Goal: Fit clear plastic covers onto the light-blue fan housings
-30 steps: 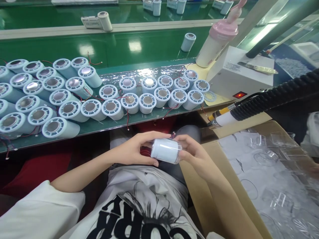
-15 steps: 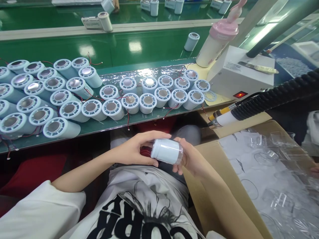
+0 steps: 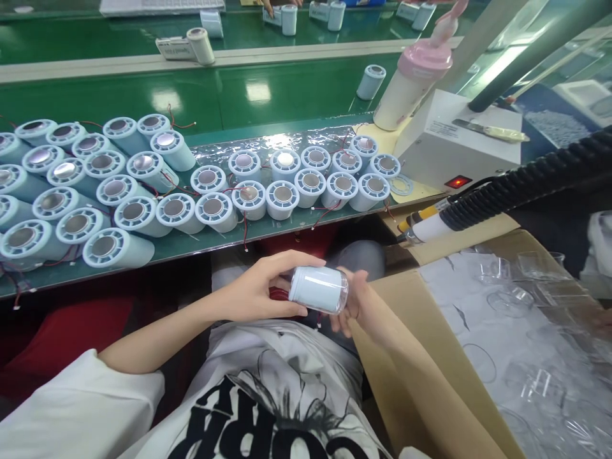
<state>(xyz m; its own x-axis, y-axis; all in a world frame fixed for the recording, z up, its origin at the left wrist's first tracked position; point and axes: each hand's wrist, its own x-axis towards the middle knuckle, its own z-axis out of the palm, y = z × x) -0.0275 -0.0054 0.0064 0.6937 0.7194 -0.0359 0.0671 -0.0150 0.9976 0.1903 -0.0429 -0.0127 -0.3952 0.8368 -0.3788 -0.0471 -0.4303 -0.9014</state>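
Note:
A light-blue cylinder (image 3: 315, 288) with a clear plastic cup (image 3: 343, 294) fitted over it lies sideways above my lap. My left hand (image 3: 268, 287) grips its left end, thumb below and fingers along the top. Close against the cup's right end is my right hand (image 3: 366, 306), thumb raised and fingers spread; whether the palm presses on it cannot be made out. A small white connector (image 3: 319, 320) hangs beneath the cylinder. On the bench before me stand several similar blue cylinders (image 3: 282, 199) with round metal discs and red wires.
At right is an open cardboard box (image 3: 396, 319) of clear plastic cups (image 3: 535, 382). A white machine (image 3: 459, 143) with a lit red switch stands behind a black corrugated hose (image 3: 526, 182). A pink-lidded bottle (image 3: 406, 95) is beside it. The green conveyor (image 3: 229, 95) carries cylinders and boxes; another person's hands show beyond.
My right thumb has lifted off the cup and its fingers have loosened. The cylinder has shifted slightly left in my left hand. At the back, another person's hands have shifted right.

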